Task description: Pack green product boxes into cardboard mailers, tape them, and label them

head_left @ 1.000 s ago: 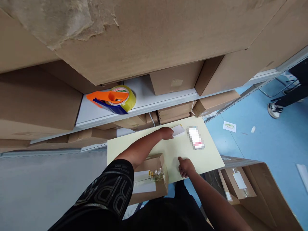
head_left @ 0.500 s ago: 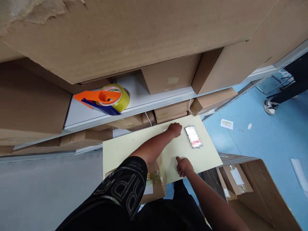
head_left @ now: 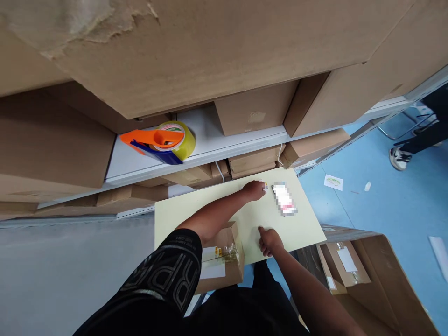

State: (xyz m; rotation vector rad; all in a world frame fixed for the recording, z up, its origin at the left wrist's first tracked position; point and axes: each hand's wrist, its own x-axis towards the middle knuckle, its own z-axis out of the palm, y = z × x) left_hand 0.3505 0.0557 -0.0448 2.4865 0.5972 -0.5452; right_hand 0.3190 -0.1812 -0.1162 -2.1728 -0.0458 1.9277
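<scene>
My left hand [head_left: 255, 190] reaches across the pale yellow tabletop [head_left: 182, 217] to its far side. Its fingers are closed on a small white slip [head_left: 265, 187] with a yellow mark, of which only the tip shows. Just right of that hand lies a flat white and red item [head_left: 284, 199]. My right hand [head_left: 269, 241] rests near the table's front edge with its fingers curled and nothing visible in them. A small cardboard box [head_left: 226, 256] with a white label and clear tape sits under my left forearm at the front edge.
An orange and blue tape dispenser [head_left: 159, 142] with yellow tape lies on the white shelf [head_left: 210, 151] among stacked cartons. An open carton [head_left: 353, 275] holding small boxes stands at the lower right. Another person's shoe [head_left: 399, 158] is on the blue floor far right.
One second ago the white slip stuck out flat past my left fingers; the hand has since closed over it, so only its tip shows. My right hand has stayed put.
</scene>
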